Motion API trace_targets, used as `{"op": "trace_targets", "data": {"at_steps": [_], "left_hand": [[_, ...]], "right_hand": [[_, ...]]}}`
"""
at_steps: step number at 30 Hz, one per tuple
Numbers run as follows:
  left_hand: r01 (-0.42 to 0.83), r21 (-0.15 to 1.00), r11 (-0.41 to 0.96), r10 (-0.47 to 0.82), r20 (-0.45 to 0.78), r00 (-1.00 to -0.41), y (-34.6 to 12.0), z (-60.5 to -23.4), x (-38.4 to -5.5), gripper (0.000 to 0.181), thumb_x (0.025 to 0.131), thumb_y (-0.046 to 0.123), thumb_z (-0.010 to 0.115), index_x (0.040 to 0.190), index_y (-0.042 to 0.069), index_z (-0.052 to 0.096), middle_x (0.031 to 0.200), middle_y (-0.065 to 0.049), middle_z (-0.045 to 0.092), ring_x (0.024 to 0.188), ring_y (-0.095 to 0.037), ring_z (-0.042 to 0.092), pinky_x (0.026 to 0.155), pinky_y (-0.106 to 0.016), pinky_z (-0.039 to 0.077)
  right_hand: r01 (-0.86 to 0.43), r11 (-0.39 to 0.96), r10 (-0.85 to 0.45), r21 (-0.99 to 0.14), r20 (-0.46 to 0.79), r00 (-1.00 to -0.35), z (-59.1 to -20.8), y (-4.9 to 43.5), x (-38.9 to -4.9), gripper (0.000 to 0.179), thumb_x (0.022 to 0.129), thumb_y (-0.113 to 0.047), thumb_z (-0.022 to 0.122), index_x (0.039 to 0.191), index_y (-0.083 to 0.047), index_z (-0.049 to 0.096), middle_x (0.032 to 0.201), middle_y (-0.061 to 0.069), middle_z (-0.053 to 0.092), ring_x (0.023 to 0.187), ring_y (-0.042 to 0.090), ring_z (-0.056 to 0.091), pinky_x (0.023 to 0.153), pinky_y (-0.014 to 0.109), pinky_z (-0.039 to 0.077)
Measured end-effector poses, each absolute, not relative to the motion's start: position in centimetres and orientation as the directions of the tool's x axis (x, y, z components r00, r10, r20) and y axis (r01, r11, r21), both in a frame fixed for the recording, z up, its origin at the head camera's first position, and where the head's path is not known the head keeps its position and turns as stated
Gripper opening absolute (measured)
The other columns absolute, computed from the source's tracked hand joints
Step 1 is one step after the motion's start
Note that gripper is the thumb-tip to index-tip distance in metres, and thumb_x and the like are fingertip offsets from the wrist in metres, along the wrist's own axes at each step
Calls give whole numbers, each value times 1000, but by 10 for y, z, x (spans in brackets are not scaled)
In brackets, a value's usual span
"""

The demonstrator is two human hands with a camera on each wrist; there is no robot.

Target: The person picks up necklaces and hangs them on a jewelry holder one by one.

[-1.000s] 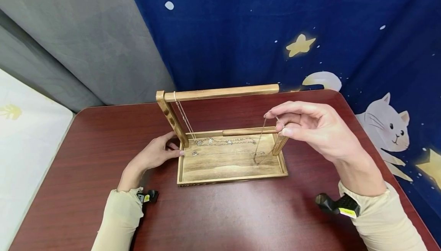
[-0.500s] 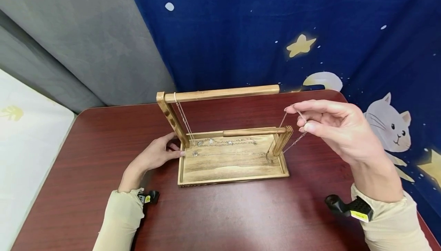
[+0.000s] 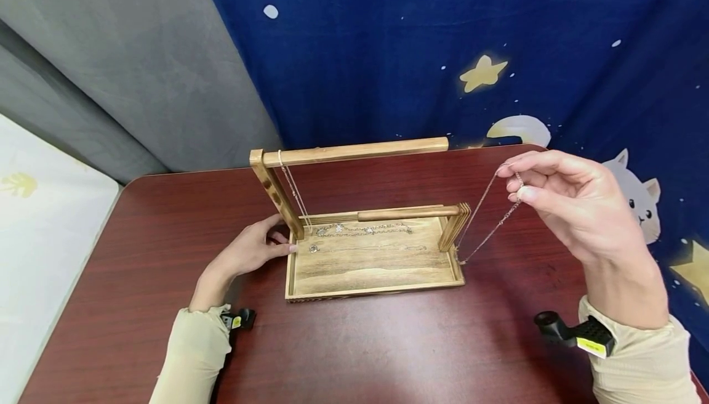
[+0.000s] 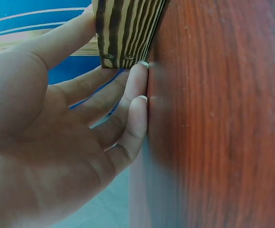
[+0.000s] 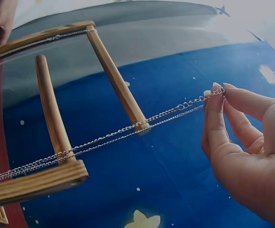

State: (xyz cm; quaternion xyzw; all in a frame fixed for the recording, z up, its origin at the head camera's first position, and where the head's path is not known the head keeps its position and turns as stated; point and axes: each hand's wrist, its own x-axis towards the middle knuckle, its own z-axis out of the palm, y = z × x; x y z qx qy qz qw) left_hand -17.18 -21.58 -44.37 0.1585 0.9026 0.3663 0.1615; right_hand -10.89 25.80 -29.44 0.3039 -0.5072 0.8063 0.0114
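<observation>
- Silver chain (image 5: 104,138) hangs in a long loop from a person's right hand (image 3: 576,201), held above the table, its low end beside the right end of the tray (image 3: 365,273); whether chain and tray touch there cannot be told

- Thumb and fingertips of the right hand sit close together, pinching the top of the loop

- Left hand (image 3: 252,245) rests at the tray's left end, thumb against the edge, fingers apart and loosely bent beside the wood

- Charm necklace (image 3: 369,230) lies lengthwise toward the back of the tray, with a pendant necklace (image 3: 314,248) stretched out in front of it

- Left post (image 3: 279,199) carries a long bar (image 3: 360,151), a thin necklace (image 3: 294,193) draped over it near the post

- Right post (image 3: 455,230), shorter, bears a lower short bar (image 3: 410,213)

- Pale sleeves (image 3: 642,361) and black wrist cameras (image 3: 595,336) show on both arms

- Red-brown table (image 3: 354,348) stands beneath it all, before a grey curtain (image 3: 127,53) and a blue curtain (image 3: 360,53) printed with stars and a white cat (image 3: 637,191)
</observation>
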Motion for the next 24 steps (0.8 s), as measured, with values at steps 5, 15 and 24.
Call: {"op": "trace_targets", "data": {"at_steps": [5,15,24], "left_hand": [[166,714,680,405,-177,-897,-216,-445,-173,74,90,28,76,147,0,41,97,-6,71,90,-16,67,78,-35,50],[176,711,681,409,-171,-896,-216,-443,-172,73,89,28,77,147,-1,41,97,-6,71,90,-16,67,77,-33,50],[177,725,665,416,-163,-895,-215,-442,-172,68,89,26,77,144,1,45,94,-6,71,87,-16,67,74,-30,49]], "right_hand": [[-323,-483,-268,-814,489,-830,-293,263,-112,33,85,33,47,116,26,54,113,32,63,97,31,67,83,32,55],[-291,-463,-222,-837,428,-876,-293,266,-125,37,84,36,41,117,26,55,110,32,65,95,31,69,81,31,55],[-266,-366,-220,-892,361,-906,-289,264,-134,40,85,32,48,122,20,57,115,25,67,96,27,69,82,30,55]]}}
